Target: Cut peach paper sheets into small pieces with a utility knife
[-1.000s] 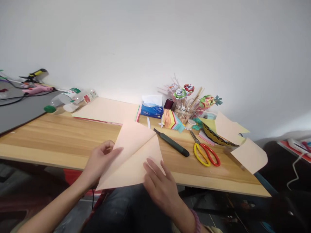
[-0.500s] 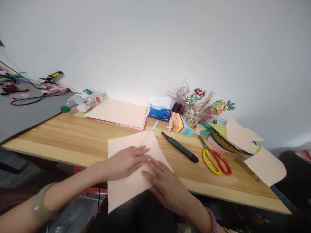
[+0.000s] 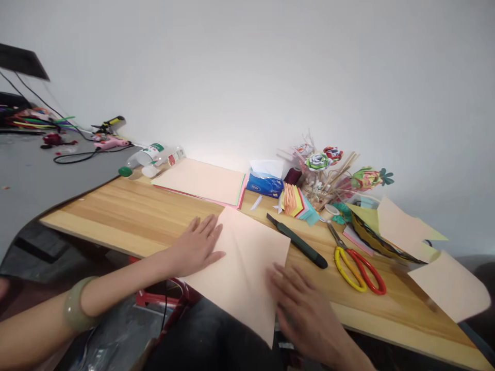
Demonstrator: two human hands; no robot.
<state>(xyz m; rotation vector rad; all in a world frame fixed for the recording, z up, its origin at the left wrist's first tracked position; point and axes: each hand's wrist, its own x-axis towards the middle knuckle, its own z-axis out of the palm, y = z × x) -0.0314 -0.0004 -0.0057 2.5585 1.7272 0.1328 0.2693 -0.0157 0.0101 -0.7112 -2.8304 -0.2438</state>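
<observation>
A pale peach sheet of paper [image 3: 243,257] lies at an angle on the wooden table, its near corner hanging past the front edge. A faint crease runs across its middle. My left hand [image 3: 199,245] rests flat over the sheet's left edge, fingers spread. At the right edge is my right hand [image 3: 301,304], its fingers stretched out and somewhat blurred; whether they press on the paper is hard to tell. Beyond that hand lie a dark green utility knife [image 3: 297,239] and scissors [image 3: 358,263] with one yellow and one red handle.
Behind are a stack of coloured paper [image 3: 201,180], a blue tissue pack [image 3: 265,184], small folded papers [image 3: 297,201] and paper flowers [image 3: 319,161]. Two plastic bottles [image 3: 143,156] lie at the back left. A pink glue gun [image 3: 113,143] rests on the grey table. Cut paper overhangs at right.
The sheet has turned, and a crease now shows on it. My hands have moved apart, the left to the left edge and the right to the right edge. The view has shifted left.
</observation>
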